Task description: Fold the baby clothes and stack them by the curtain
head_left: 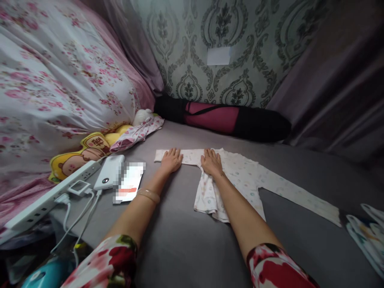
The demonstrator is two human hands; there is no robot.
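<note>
A small white long-sleeved baby shirt point(240, 180) with a faint print lies spread on the grey bed surface point(186, 240). My left hand point(171, 160) rests flat on its left sleeve, fingers stretched out. My right hand point(211, 162) lies flat on the shoulder part of the shirt, fingers spread. The shirt's left side is folded over under my right forearm. Its right sleeve point(303, 198) stretches out toward the right. Neither hand grips anything.
A phone point(129, 182), a white power bank point(109, 172) and a white power strip point(51, 196) with cables lie at the left. A floral duvet point(60, 80) and a yellow plush cushion point(87, 152) sit behind them. A black-and-pink bag point(222, 118) lies along the wall. More printed fabric point(366, 232) lies at the right edge.
</note>
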